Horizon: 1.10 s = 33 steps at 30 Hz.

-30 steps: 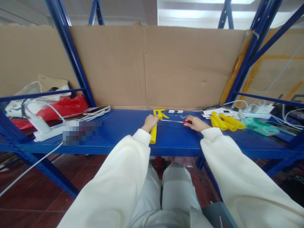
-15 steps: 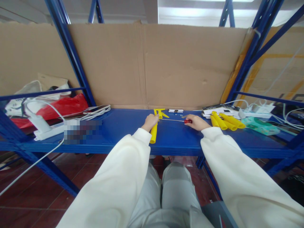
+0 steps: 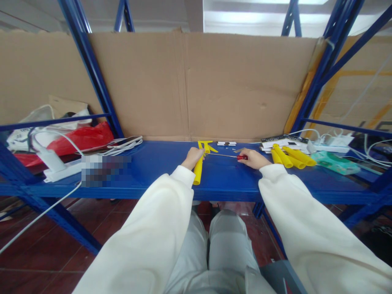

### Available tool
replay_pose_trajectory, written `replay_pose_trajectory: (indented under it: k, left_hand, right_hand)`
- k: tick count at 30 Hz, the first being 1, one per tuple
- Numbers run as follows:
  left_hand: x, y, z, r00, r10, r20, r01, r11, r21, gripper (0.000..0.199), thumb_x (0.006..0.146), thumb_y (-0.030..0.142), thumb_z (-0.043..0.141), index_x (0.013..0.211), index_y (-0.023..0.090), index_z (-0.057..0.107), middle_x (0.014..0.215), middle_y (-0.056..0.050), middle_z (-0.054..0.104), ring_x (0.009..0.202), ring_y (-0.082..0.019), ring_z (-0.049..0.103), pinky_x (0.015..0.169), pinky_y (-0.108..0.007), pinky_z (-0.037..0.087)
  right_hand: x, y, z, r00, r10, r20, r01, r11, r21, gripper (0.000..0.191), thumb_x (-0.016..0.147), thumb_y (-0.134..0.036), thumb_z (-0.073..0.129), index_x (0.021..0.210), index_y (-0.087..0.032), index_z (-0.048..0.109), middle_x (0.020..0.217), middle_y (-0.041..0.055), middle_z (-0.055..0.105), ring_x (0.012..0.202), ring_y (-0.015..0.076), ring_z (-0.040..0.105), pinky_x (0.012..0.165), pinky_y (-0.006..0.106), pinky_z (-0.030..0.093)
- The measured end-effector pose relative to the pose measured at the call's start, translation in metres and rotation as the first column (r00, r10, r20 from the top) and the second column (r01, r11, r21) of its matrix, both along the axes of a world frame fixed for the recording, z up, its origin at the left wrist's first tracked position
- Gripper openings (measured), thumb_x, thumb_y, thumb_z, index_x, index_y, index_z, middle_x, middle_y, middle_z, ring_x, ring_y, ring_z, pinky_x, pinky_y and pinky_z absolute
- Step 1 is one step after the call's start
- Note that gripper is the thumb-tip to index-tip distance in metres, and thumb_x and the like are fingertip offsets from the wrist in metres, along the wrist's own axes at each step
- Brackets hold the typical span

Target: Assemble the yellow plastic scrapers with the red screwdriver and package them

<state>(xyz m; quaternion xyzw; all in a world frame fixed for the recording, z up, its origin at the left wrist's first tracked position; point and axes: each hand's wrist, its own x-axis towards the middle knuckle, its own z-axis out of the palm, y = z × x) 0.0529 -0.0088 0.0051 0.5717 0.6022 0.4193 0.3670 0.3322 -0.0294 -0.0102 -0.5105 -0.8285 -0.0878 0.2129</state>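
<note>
My left hand (image 3: 193,157) is closed around a yellow plastic tool handle (image 3: 198,173), a hollow tube pointing toward me. Yellow branching plastic parts (image 3: 208,147) lie just beyond and right of those fingers; whether they join the handle I cannot tell. My right hand (image 3: 254,159) grips a screwdriver (image 3: 242,157) by its red handle. Its thin metal shaft lies nearly level, pointing left, with the tip at the yellow piece beside my left fingers. The exact contact of the tip is too small to make out.
Several yellow tubes (image 3: 294,157) lie right of my right hand, near a green packet (image 3: 335,162). A small white item (image 3: 226,143) and tiny metal bits sit at the back. Power strips, cables and a phone (image 3: 124,141) occupy the sides; cardboard (image 3: 223,85) stands behind.
Both hands stay in place with their holds unchanged. The screwdriver's handle has shifted very slightly.
</note>
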Motion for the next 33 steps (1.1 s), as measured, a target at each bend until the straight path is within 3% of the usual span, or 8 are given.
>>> replay_pose_trajectory:
  k: [4,9,14,21,24,28,31,33]
  left_hand:
    - [0.002,-0.004,0.003,0.987,-0.015,0.162,0.017,1.0,-0.011,0.01,0.08,0.011,0.058,0.079,0.008,0.068,0.05,0.0,0.058,0.045,-0.011,0.054,0.049,-0.021,0.045]
    - [0.001,-0.004,0.003,0.982,0.03,0.188,-0.041,0.998,0.056,0.011,0.072,0.003,0.06,0.076,0.008,0.068,0.052,0.001,0.056,0.046,-0.01,0.053,0.051,-0.02,0.044]
    - [0.0,-0.001,0.001,0.978,0.04,0.205,-0.067,0.99,0.125,0.03,0.066,-0.002,0.061,0.092,0.008,0.071,0.062,0.002,0.061,0.052,-0.01,0.056,0.056,-0.02,0.045]
    - [0.002,-0.005,0.006,0.972,-0.048,0.228,0.0,0.979,0.206,0.054,0.064,-0.007,0.061,0.114,0.008,0.07,0.085,-0.004,0.073,0.063,-0.011,0.065,0.06,-0.019,0.049]
    - [0.002,-0.006,0.008,0.987,-0.102,0.121,0.077,0.978,0.195,0.06,0.069,-0.003,0.061,0.128,0.011,0.064,0.099,-0.009,0.075,0.07,-0.015,0.07,0.065,-0.023,0.054]
    - [0.0,-0.007,0.008,0.962,-0.149,-0.228,0.216,0.928,0.304,0.059,0.078,0.001,0.059,0.136,0.016,0.061,0.126,-0.012,0.069,0.1,-0.023,0.07,0.086,-0.033,0.055]
    - [-0.001,-0.012,0.005,0.833,-0.119,-0.54,0.381,0.831,0.405,0.052,0.084,0.006,0.057,0.133,0.022,0.064,0.134,-0.008,0.064,0.124,-0.023,0.059,0.105,-0.034,0.046]
    - [-0.001,-0.016,0.004,0.696,-0.095,-0.712,0.451,0.829,0.33,0.052,0.087,0.008,0.054,0.135,0.026,0.062,0.138,-0.007,0.061,0.125,-0.024,0.058,0.107,-0.035,0.045]
  right_hand:
    - [-0.001,-0.001,0.001,1.0,-0.021,0.01,0.021,1.0,-0.001,0.008,0.085,-0.027,0.064,0.084,-0.02,0.067,0.093,0.0083,0.072,0.081,0.0217,0.067,0.074,0.03,0.05]
    - [-0.002,-0.003,0.002,0.998,-0.053,0.021,0.053,0.998,-0.044,0.008,0.085,-0.025,0.064,0.087,-0.018,0.068,0.097,0.0104,0.073,0.084,0.0224,0.068,0.075,0.03,0.05]
    - [0.0,-0.001,0.0,0.996,-0.078,0.043,0.08,0.995,-0.063,0.01,0.087,-0.026,0.064,0.09,-0.019,0.07,0.098,0.0104,0.074,0.086,0.0232,0.069,0.078,0.031,0.051]
    - [0.004,0.005,-0.003,0.988,-0.119,0.1,0.125,0.991,-0.052,0.015,0.088,-0.03,0.063,0.094,-0.02,0.073,0.098,0.0096,0.075,0.09,0.0243,0.069,0.081,0.033,0.052]
    - [0.004,0.006,-0.003,0.986,-0.131,0.102,0.137,0.989,-0.059,0.016,0.089,-0.029,0.061,0.092,-0.02,0.073,0.095,0.0088,0.075,0.087,0.0231,0.069,0.079,0.032,0.052]
    - [0.005,0.006,-0.005,0.988,-0.133,0.073,0.134,0.991,-0.009,0.017,0.09,-0.03,0.059,0.091,-0.022,0.073,0.093,0.0076,0.075,0.084,0.0217,0.069,0.076,0.031,0.052]
    - [0.005,0.005,-0.005,0.99,-0.125,0.058,0.124,0.992,0.017,0.018,0.09,-0.031,0.058,0.09,-0.022,0.074,0.094,0.0077,0.075,0.085,0.0217,0.069,0.076,0.032,0.052]
    - [0.003,0.004,-0.004,0.99,-0.127,0.055,0.127,0.992,0.009,0.018,0.09,-0.03,0.057,0.09,-0.022,0.073,0.095,0.0081,0.075,0.086,0.0221,0.069,0.078,0.032,0.053]
